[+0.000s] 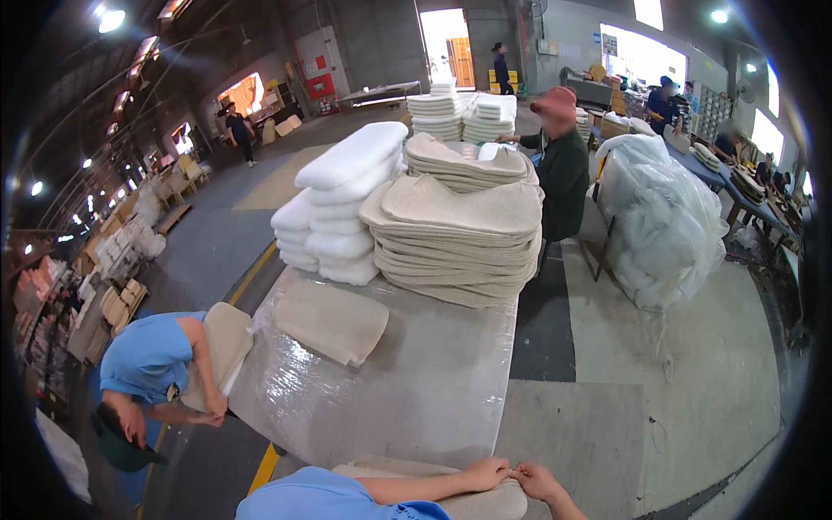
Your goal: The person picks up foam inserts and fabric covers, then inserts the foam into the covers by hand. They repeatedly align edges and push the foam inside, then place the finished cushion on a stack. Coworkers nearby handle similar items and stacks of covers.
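At the near edge of the table, a beige fabric cushion (492, 504) lies against me, partly hidden by my blue sleeve and forearm. My left hand (487, 475) reaches across from the left and pinches the cushion's edge at its right end. Close beside it, fingertips nearly meeting, my right hand (536, 479) grips the same edge. Whether a zip or a seam lies between the fingers is too small to tell. Farther up the plastic-covered table (433, 381), a flat beige cover (334, 322) lies by itself.
A tall stack of beige covers (455, 234) and piles of white cushion pads (351, 173) fill the table's far end. A co-worker in blue (156, 355) bends over a cushion at left; another in a red cap (563, 165) stands behind the stack. A plastic-wrapped bundle (663, 217) stands right.
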Available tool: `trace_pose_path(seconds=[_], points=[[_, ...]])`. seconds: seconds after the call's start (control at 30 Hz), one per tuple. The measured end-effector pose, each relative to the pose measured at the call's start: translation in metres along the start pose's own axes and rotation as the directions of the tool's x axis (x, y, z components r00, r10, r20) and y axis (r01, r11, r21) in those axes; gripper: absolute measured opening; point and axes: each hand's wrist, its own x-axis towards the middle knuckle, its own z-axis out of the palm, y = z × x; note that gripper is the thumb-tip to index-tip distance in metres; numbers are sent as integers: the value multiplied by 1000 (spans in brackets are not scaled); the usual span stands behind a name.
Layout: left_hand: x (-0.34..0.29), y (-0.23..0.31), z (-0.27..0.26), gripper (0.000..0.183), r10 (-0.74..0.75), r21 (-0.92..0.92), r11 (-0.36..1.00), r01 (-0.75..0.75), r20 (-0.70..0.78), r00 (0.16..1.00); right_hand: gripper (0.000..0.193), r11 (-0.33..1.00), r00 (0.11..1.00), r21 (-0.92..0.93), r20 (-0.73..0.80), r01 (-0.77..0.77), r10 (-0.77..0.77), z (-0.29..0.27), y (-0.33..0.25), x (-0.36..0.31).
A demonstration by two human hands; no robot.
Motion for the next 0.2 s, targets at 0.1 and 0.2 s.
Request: trace_pose_path(seconds=[0.1,0.2], points=[[3,1,-2,35,54,-3,999,-54,15,998,27,795,880,378,234,-475,414,1,9,-3],[25,2,2,37,-34,94,995,14,213,976,29,578,930,735,219,-356,294,41,63,7]])
